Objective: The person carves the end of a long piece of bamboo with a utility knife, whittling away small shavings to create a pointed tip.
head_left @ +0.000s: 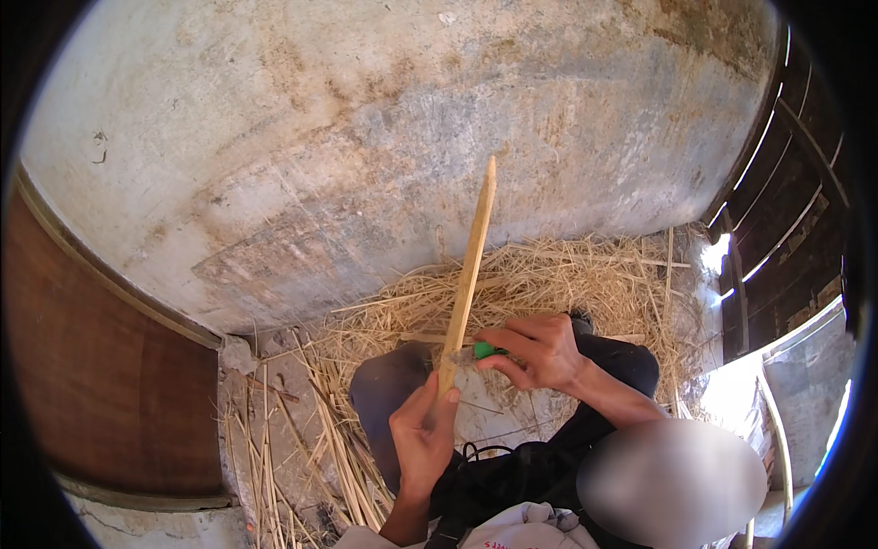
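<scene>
My left hand (425,435) is closed around the lower end of a long, pale wooden stake (471,274). The stake leans upward, slightly to the right, and tapers to a point at its top. Close to its lower part, my right hand (540,352) pinches a small green-handled tool (485,349) between thumb and fingers. The tool's greyish working end meets the stake just above my left hand. That end is blurred, so its exact kind is unclear.
Straw-like shavings (567,265) lie heaped between my legs and the stained wall (412,165). Long thin strips (347,457) rest on the floor at the left, near a brown door panel (119,384). Dark wooden boards (777,183) with bright gaps stand on the right.
</scene>
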Available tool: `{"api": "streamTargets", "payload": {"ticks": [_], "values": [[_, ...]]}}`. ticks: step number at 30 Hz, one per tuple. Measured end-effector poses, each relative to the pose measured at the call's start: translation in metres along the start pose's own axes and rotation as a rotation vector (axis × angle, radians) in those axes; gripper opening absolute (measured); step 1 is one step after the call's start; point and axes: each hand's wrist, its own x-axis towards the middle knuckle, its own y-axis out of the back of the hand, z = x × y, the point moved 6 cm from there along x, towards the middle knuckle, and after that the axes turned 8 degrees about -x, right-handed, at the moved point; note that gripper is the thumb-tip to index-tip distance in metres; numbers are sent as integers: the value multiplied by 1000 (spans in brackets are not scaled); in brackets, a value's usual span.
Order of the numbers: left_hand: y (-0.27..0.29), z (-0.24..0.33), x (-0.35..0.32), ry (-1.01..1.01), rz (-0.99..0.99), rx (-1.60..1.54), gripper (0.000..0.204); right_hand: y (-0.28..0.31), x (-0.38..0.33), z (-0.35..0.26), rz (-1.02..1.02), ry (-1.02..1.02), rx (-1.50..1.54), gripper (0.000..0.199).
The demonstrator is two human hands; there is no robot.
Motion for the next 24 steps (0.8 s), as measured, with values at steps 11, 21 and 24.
{"api": "streamTargets", "payload": {"ticks": [11,21,24], "values": [[5,-9,-10,65,-25,7,33,4,10,26,112,-76,-42,29],[6,-9,-49,30,-160,135,26,58,-8,175,294,-850,274,40],[12,-20,-37,100,-120,118,29,39,-10,148,210,-877,543,45]]}}
